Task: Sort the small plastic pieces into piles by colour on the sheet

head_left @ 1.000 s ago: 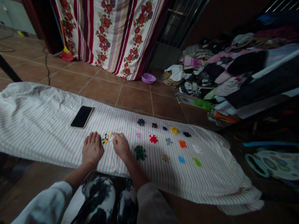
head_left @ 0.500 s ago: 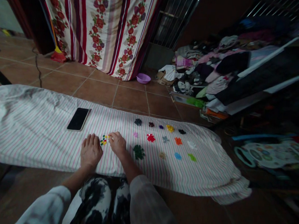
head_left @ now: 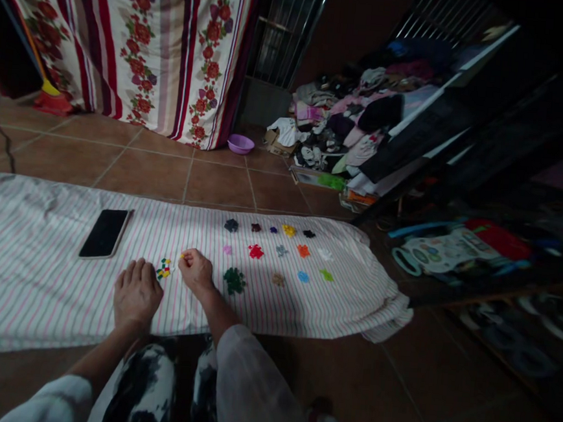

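Observation:
My right hand (head_left: 195, 271) pinches a small yellow piece (head_left: 182, 256) just right of a little mixed pile (head_left: 164, 269) of green, yellow, red and white pieces. Left of that pile, my left hand (head_left: 137, 292) lies flat on the striped cloth (head_left: 190, 311), holding nothing that shows. Sorted by colour, several small piles sit to the right: dark green (head_left: 234, 281) nearest my right hand, then red (head_left: 255, 251), yellow (head_left: 288, 230), orange (head_left: 303, 251), blue (head_left: 303, 276), lime (head_left: 326, 275), tan (head_left: 278, 280) and others.
A phone (head_left: 105, 233) lies on the cloth, beyond my left hand. Past the cloth's far edge are a purple basin (head_left: 240, 144), a floral curtain (head_left: 143, 50) and heaped clothes (head_left: 347, 115). A pale plastic item (head_left: 437, 252) stands off to the right.
The view has turned to the right, so the cloth and piles appear further left. My right hand has drawn away from the mixed pile with a yellow piece between its fingertips.

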### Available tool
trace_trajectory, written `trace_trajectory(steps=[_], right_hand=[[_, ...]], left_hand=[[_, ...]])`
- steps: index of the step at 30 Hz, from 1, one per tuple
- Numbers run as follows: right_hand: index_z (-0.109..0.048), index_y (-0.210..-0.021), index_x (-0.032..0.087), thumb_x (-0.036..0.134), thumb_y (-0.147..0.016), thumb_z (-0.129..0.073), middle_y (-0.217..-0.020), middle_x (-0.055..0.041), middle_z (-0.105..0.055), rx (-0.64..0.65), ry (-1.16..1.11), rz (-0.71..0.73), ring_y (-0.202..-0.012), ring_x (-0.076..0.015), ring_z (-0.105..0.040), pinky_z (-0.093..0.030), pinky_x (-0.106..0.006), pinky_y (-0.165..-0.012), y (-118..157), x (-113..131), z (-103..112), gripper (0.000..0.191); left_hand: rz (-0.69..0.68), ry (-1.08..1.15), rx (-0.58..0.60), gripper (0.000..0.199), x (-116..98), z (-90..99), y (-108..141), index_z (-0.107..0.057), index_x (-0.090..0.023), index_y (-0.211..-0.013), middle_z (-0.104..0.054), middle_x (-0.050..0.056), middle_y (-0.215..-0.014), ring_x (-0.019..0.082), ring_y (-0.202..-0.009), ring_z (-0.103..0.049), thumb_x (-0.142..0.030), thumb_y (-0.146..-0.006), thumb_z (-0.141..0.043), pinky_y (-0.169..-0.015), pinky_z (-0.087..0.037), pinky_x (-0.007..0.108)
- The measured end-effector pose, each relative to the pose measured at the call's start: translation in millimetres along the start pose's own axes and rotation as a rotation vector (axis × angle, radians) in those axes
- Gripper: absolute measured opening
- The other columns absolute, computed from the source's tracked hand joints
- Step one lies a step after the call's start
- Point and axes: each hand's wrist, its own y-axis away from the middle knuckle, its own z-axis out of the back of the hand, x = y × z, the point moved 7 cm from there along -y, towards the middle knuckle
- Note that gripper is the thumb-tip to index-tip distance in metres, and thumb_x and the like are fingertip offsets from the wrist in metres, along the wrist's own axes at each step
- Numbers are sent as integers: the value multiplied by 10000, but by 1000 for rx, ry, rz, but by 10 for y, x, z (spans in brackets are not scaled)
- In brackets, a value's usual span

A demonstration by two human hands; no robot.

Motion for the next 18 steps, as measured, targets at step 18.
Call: trace_trajectory(steps=[18], right_hand=[[-638, -944, 259, 226, -812, -593, -894, 28, -733, -26, -121, 25, -840, -132, -692, -527, -239, -802, 31, -25, 58, 143]], left_hand=[[-11, -25, -10, 307, -5, 1, -2, -594, -142, -1104, -618, 181, -1219, 323, -1236, -509, -236, -875, -414, -1034, -357, 511]])
